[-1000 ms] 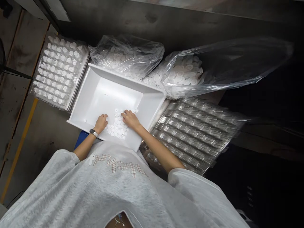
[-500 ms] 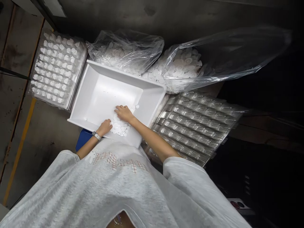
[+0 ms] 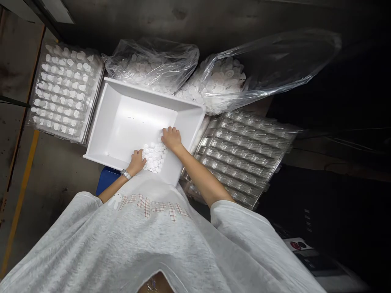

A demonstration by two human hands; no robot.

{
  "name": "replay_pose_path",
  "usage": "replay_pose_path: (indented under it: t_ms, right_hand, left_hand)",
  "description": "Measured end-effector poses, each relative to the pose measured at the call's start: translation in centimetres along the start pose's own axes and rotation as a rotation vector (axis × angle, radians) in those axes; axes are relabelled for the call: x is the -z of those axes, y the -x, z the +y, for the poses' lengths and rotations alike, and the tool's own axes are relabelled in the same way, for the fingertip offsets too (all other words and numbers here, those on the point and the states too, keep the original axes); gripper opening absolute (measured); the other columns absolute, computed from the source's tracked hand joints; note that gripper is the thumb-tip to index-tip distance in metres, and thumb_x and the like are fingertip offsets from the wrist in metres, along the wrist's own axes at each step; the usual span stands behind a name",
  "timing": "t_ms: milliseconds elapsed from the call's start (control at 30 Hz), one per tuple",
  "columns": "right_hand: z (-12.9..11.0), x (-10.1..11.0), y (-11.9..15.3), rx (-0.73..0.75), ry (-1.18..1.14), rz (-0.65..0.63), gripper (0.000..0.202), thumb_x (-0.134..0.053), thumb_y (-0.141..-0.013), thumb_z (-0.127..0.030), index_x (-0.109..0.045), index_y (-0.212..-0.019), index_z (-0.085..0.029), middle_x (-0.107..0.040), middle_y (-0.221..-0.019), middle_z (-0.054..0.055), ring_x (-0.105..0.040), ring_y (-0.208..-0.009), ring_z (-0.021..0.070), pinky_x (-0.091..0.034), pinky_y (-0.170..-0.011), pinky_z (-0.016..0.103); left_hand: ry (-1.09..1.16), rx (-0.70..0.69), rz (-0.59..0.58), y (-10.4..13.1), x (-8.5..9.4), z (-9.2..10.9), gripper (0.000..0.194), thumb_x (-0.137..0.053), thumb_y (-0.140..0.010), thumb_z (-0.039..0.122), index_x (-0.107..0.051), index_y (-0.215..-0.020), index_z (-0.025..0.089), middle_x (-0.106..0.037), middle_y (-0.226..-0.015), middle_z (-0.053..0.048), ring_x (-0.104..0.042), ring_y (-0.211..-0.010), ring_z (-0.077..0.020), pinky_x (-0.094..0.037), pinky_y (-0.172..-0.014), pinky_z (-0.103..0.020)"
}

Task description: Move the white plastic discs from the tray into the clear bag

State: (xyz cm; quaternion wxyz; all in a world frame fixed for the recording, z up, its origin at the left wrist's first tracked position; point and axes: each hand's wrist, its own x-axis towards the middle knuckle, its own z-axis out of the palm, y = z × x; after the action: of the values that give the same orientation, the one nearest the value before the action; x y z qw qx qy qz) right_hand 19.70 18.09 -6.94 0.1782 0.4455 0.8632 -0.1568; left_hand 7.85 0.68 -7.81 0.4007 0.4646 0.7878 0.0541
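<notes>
A white rectangular bin (image 3: pixel 134 89) lies in front of me, with a spread of small white discs (image 3: pixel 155 156) gathered in its near part. My left hand (image 3: pixel 137 162), with a watch on the wrist, rests at the left side of the discs, fingers bent; whether it holds one is too small to tell. At the upper right of the discs is my right hand (image 3: pixel 171 138), its fingers apart and curved down toward the bin floor. A lone disc (image 3: pixel 106 154) lies near the bin's left wall.
Stacked trays filled with white pieces (image 3: pixel 61 89) stand at left. Beyond the bin are two clear plastic bags of white discs (image 3: pixel 152 69) (image 3: pixel 224 81). Clear moulded trays (image 3: pixel 241 154) are piled at right. A blue object (image 3: pixel 106 180) shows below the bin.
My right hand has moved right, away from my left hand, uncovering more discs. My left hand has stayed near the pile. The view has shifted slightly.
</notes>
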Motion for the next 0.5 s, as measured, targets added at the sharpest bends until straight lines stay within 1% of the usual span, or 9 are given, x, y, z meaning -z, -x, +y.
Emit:
replay_pose_path:
  t_ms: [67,133,233,300,367,400,433,500]
  right_hand:
    - [-1.0,-1.2,1.0,0.035,-0.013,-0.038,0.042,-0.038,-0.094,-0.018,-0.049,-0.133,-0.007,-0.046,-0.123,0.020,-0.043,-0.110,0.0334,-0.035,-0.087,0.041]
    - [-2.1,-2.5,2.5,0.070,-0.015,-0.052,0.041,-0.036,-0.094,-0.018,-0.051,-0.131,-0.012,-0.046,-0.124,0.017,-0.044,-0.109,0.0321,-0.036,-0.086,0.041]
    - [-3.3,-4.0,4.7,0.089,-0.016,-0.073,0.038,-0.034,-0.094,-0.017,-0.054,-0.126,-0.013,-0.045,-0.123,0.016,-0.044,-0.108,0.0317,-0.037,-0.086,0.041]
    - [-3.6,-4.5,5.7,0.084,-0.033,-0.097,0.038,-0.036,-0.095,-0.020,-0.052,-0.127,-0.011,-0.046,-0.122,0.016,-0.045,-0.106,0.0309,-0.038,-0.085,0.040]
    - [-3.6,-4.6,6.3,0.070,-0.059,-0.112,0.041,-0.035,-0.096,-0.023,-0.049,-0.132,-0.010,-0.045,-0.123,0.017,-0.045,-0.107,0.0309,-0.038,-0.086,0.039]
    - [-3.6,-4.7,6.4,0.061,-0.075,-0.116,0.042,-0.034,-0.097,-0.025,-0.047,-0.133,-0.010,-0.044,-0.125,0.017,-0.044,-0.108,0.0312,-0.038,-0.087,0.039]
    - [-3.6,-4.8,6.5,0.048,-0.092,-0.116,0.043,-0.033,-0.098,-0.027,-0.047,-0.134,-0.010,-0.043,-0.125,0.017,-0.043,-0.109,0.0317,-0.037,-0.089,0.039]
    - [-3.8,-5.1,6.8,0.022,-0.135,-0.122,0.044,-0.033,-0.098,-0.031,-0.046,-0.134,-0.010,-0.043,-0.125,0.017,-0.043,-0.111,0.0322,-0.036,-0.092,0.040]
  left_hand:
    - [0.033,0.000,-0.030,-0.1,-0.6,0.4,0.060,-0.047,-0.092,0.020,-0.028,-0.145,0.002,-0.036,-0.128,-0.019,-0.041,-0.116,-0.0275,-0.029,-0.104,-0.033]
    - [0.068,0.014,-0.059,-0.2,-0.8,0.5,0.061,-0.047,-0.091,0.020,-0.026,-0.146,0.002,-0.035,-0.129,-0.019,-0.041,-0.115,-0.0268,-0.030,-0.104,-0.032]
    - [0.088,0.037,-0.110,-0.1,-0.5,0.3,0.060,-0.046,-0.093,0.022,-0.026,-0.147,0.006,-0.037,-0.128,-0.017,-0.043,-0.116,-0.0232,-0.030,-0.104,-0.028]
    - [0.055,0.042,-0.121,0.0,0.1,0.0,0.056,-0.046,-0.093,0.023,-0.032,-0.146,0.009,-0.039,-0.126,-0.016,-0.042,-0.117,-0.0222,-0.027,-0.106,-0.027]
    - [-0.016,0.065,-0.098,0.3,0.8,-0.3,0.051,-0.045,-0.095,0.026,-0.038,-0.142,0.010,-0.039,-0.127,-0.016,-0.039,-0.121,-0.0258,-0.023,-0.107,-0.031]
    - [-0.054,0.091,-0.092,0.5,1.2,-0.4,0.049,-0.043,-0.096,0.029,-0.040,-0.140,0.009,-0.039,-0.127,-0.018,-0.039,-0.120,-0.0289,-0.024,-0.106,-0.035]
    - [-0.085,0.121,-0.099,0.6,1.6,-0.4,0.048,-0.040,-0.097,0.032,-0.041,-0.138,0.006,-0.041,-0.126,-0.020,-0.041,-0.118,-0.0318,-0.028,-0.103,-0.038]
    - [-0.125,0.172,-0.150,0.7,2.1,-0.1,0.051,-0.032,-0.100,0.038,-0.041,-0.132,0.000,-0.048,-0.118,-0.023,-0.048,-0.112,-0.0351,-0.035,-0.094,-0.041]
